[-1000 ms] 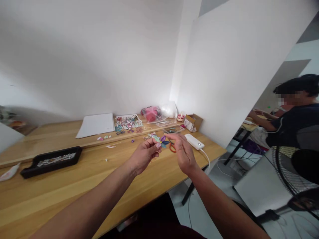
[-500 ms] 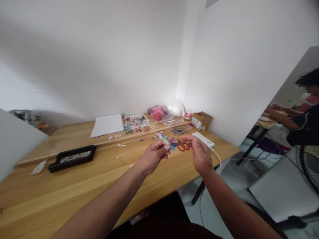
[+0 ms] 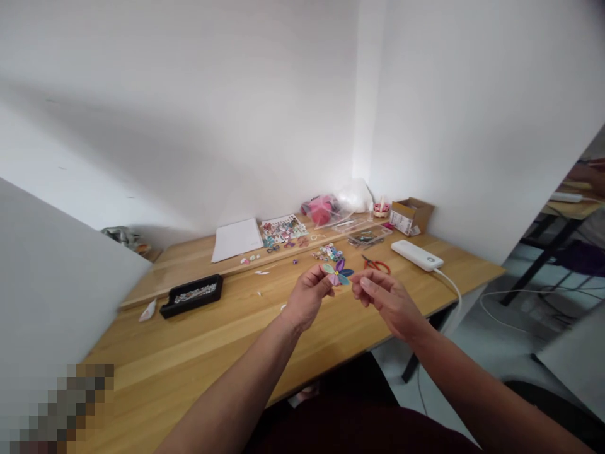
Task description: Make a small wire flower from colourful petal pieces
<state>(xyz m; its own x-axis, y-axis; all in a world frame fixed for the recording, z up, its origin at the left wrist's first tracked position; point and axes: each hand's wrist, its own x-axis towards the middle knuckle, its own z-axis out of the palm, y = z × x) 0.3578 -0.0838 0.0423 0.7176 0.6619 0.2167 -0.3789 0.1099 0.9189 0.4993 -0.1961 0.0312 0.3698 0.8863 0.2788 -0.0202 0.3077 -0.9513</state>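
Observation:
My left hand (image 3: 307,297) is closed, pinching a small flower (image 3: 336,273) with green, purple, blue and pink petals and a yellow centre by its left side. At the flower's right edge is my right hand (image 3: 385,299), thumb and forefinger pressed together beside the blue petals. Whether those fingertips hold a petal or something finer is too small to tell. Behind the right hand, red-handled pliers (image 3: 377,265) lie on the table. Several small coloured beads (image 3: 329,253) are scattered just beyond the flower.
A black tray (image 3: 165,311) of small pieces and a white tube (image 3: 148,310) lie left. At the back are white paper (image 3: 236,239), a patterned sheet (image 3: 283,228), plastic bags (image 3: 352,197) and a cardboard box (image 3: 418,217). A corded white power bank (image 3: 416,255) sits right.
My right hand has come in to the flower's edge, and its fingers have closed from a looser, more stretched pose. The left hand keeps the flower. The view has turned rightward.

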